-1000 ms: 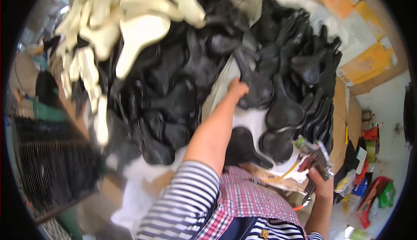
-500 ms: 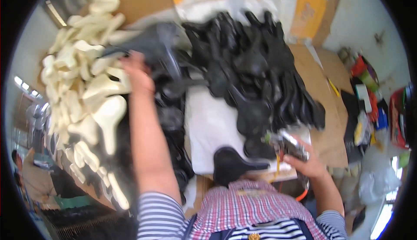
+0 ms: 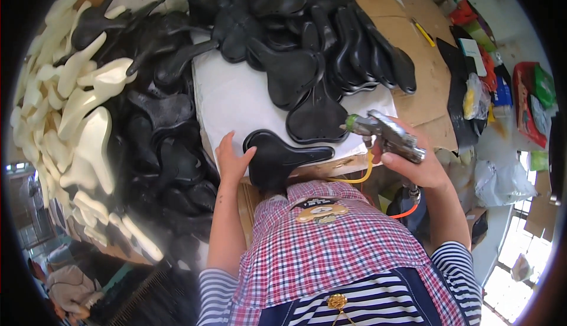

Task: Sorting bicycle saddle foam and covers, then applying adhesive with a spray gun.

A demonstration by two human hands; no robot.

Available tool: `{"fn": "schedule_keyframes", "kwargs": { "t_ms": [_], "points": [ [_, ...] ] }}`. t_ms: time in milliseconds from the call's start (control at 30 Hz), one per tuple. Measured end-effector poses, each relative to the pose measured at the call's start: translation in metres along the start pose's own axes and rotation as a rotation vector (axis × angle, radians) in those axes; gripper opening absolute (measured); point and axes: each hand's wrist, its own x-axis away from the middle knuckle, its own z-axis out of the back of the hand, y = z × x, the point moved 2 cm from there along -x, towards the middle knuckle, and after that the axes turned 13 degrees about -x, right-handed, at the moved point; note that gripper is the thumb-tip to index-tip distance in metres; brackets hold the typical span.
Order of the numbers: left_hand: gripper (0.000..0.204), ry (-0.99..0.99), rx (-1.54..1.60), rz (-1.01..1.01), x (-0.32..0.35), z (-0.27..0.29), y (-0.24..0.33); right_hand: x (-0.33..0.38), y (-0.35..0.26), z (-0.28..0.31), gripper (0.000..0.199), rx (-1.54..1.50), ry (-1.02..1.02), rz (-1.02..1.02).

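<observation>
In my right hand [image 3: 416, 166] is a metal spray gun [image 3: 390, 134] with a green part at its nozzle end, joined to a yellow hose [image 3: 363, 173]. The gun points left, above the near edge of the white sheet. A black bicycle saddle piece [image 3: 271, 157] lies close to my body, broad end left and narrow nose right. My left hand [image 3: 232, 159] is beside its broad end, fingers apart, thumb at the saddle's rim. Whether the thumb presses on it, I cannot tell. Another black saddle piece [image 3: 317, 116] rests just beyond, on the white sheet [image 3: 227, 98].
Many black saddle pieces [image 3: 289, 69] are heaped at the back, and more [image 3: 171, 155] lie left of the sheet. Cream-coloured saddle pieces [image 3: 88, 143] pile up at far left. Cardboard [image 3: 425, 101] with a yellow cutter [image 3: 423, 33] is on the right, near a red basket [image 3: 522, 104].
My left hand has come back from a blurred black saddle piece at the left pile to the saddle near my body. The view has shifted; the spray gun stays in my right hand.
</observation>
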Motion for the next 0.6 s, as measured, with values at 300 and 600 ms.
{"fn": "schedule_keyframes", "kwargs": {
  "t_ms": [300,600],
  "points": [
    [0.023,-0.499,0.797,0.438,-0.030,0.079,0.019,0.030,-0.014,0.015,0.056,-0.012,-0.104,0.069],
    [0.021,0.037,1.606,0.705,-0.072,0.051,0.060,0.045,-0.027,0.037,0.053,0.079,-0.227,0.117]
  ]
}}
